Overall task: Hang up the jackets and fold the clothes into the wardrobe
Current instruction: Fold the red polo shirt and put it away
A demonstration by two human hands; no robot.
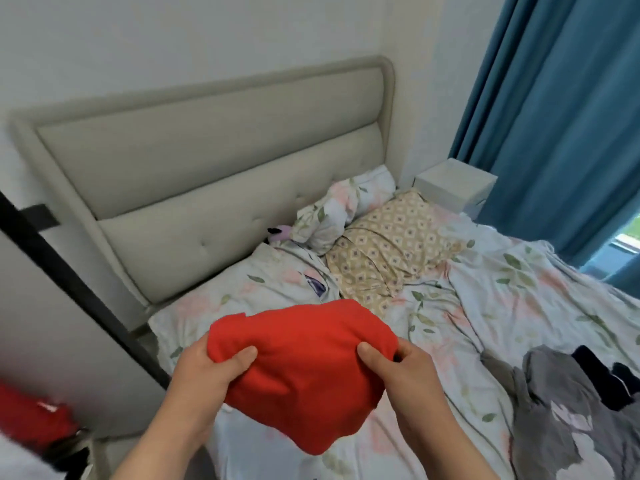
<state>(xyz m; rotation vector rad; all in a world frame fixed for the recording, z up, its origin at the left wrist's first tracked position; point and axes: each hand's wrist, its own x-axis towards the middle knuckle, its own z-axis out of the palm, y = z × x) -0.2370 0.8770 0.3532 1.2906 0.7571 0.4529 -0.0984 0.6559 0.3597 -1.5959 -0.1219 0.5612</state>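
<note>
Left hand (204, 370), right hand (405, 374) on garment (304, 355)

Home bedroom. Bed with padded beige headboard (214, 161) against plain white wall (207, 36). Rumpled floral bedding (502, 306) over mattress. Two pillows at head end: floral pillow (343, 206) and yellow diamond-print pillow (388, 251), touching. White nightstand (453, 188) just beside bed, in corner. Teal curtain (554, 116) hanging at right, strip of window (627, 244) at its edge, daylight. Grey garment (568, 410) and dark garment (609, 372) heaped loose on bedding, right side.
</note>
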